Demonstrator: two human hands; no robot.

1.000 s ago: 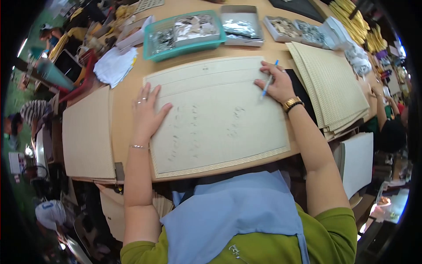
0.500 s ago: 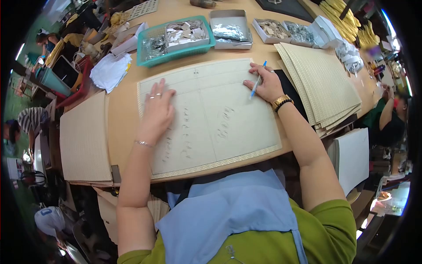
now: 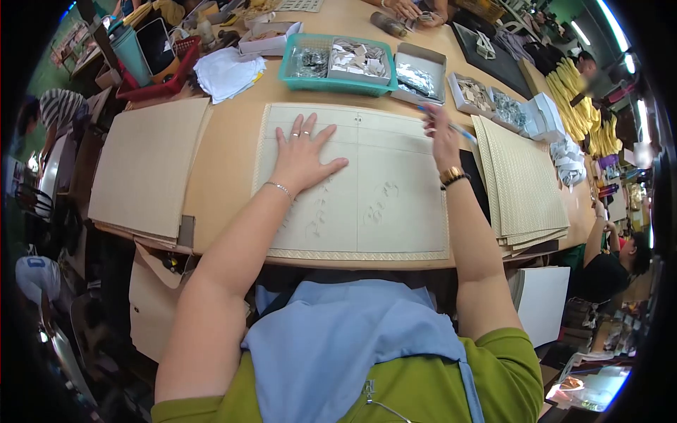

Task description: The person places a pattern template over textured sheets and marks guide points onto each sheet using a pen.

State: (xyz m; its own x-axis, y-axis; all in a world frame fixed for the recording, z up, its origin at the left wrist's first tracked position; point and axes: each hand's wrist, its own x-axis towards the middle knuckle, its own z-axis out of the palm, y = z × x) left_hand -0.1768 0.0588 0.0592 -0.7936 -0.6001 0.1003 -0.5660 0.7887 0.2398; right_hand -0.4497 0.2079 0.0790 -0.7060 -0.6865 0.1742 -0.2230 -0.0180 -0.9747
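A pale pattern sheet [image 3: 402, 225] with ruled lines and handwriting lies on a cream woven-textured sheet [image 3: 338, 254], whose border shows around it. My left hand [image 3: 305, 151] rests on the sheet's upper left, fingers spread and flat. Over the upper right corner is my right hand [image 3: 443, 137], somewhat blurred, its fingers closed around a blue-and-white pen [image 3: 462, 132]. The pen slants down to the right.
A teal basket [image 3: 289, 74] and open boxes [image 3: 443, 70] of small pieces stand behind. Stacks of tan board [image 3: 144, 166] and textured sheets [image 3: 525, 176] flank the work. Another person's hands [image 3: 416, 13] are across the table [image 3: 222, 169].
The view has turned, shifting everything. My left hand now lies with fingers spread wide. My right hand has lifted from the sheet's edge, and the pen has swung from upright to slanting.
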